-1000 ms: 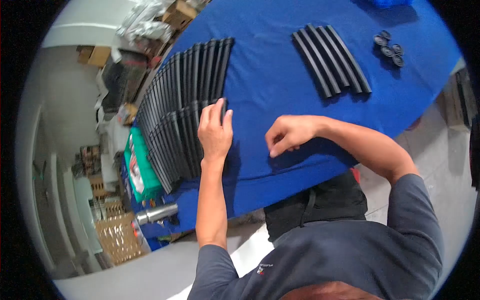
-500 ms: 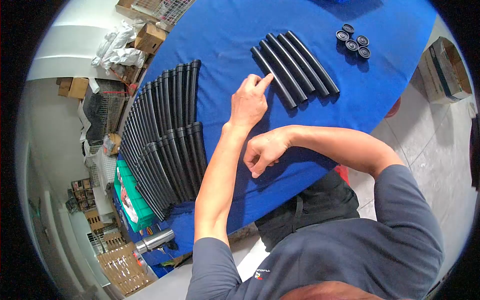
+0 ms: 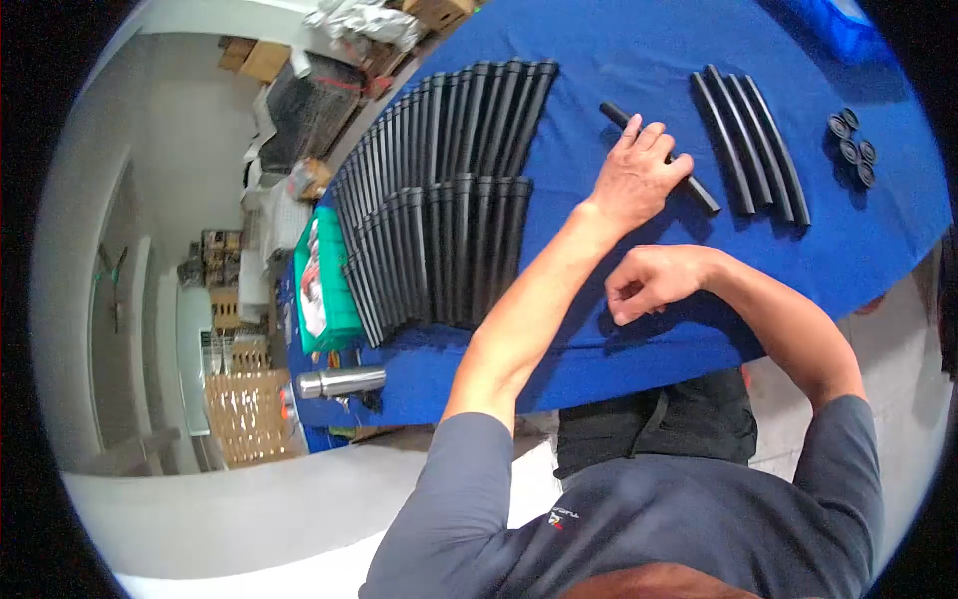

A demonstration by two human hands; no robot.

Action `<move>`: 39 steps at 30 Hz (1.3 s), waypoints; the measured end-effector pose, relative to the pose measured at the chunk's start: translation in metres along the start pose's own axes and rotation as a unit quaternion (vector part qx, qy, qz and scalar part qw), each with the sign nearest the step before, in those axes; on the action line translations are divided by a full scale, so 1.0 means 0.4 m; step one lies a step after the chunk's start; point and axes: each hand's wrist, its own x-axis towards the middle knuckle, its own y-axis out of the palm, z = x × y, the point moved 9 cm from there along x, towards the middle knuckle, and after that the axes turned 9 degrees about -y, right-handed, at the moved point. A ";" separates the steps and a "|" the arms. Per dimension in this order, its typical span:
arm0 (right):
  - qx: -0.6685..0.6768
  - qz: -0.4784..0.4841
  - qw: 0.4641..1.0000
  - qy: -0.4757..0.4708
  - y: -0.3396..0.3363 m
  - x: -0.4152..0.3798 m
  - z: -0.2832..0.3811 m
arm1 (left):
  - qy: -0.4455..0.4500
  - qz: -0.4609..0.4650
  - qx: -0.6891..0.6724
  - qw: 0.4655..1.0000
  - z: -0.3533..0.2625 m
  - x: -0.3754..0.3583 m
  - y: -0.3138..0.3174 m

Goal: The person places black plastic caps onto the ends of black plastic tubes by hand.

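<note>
Left hand point(image 3: 639, 175): laid over a single black tube point(image 3: 699, 190), fingers draped across its middle, closed loosely on it; tube ends showing on either side of the hand. Tube lying on the blue table cover point(image 3: 599, 60), set apart from the rest, just left of a group of four tubes point(image 3: 753, 150) lying side by side.

Right hand point(image 3: 654, 280): resting on the cover near the front edge, fingers curled inward, holding nothing visible.

Small black caps point(image 3: 853, 150): cluster of about five, just beyond the group of four, near the right edge.

Large stock of tubes point(image 3: 449, 200): two overlapping rows, packed side by side, on the left part of the cover.

Green box point(image 3: 324, 280): beside the rows, at the left edge.

Steel flask point(image 3: 339, 381): lying below the green box, at the corner.
</note>
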 end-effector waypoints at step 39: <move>0.060 -0.282 0.957 0.005 -0.123 -0.032 -0.014 | -0.422 0.140 -0.067 0.893 -0.060 -0.672 -0.240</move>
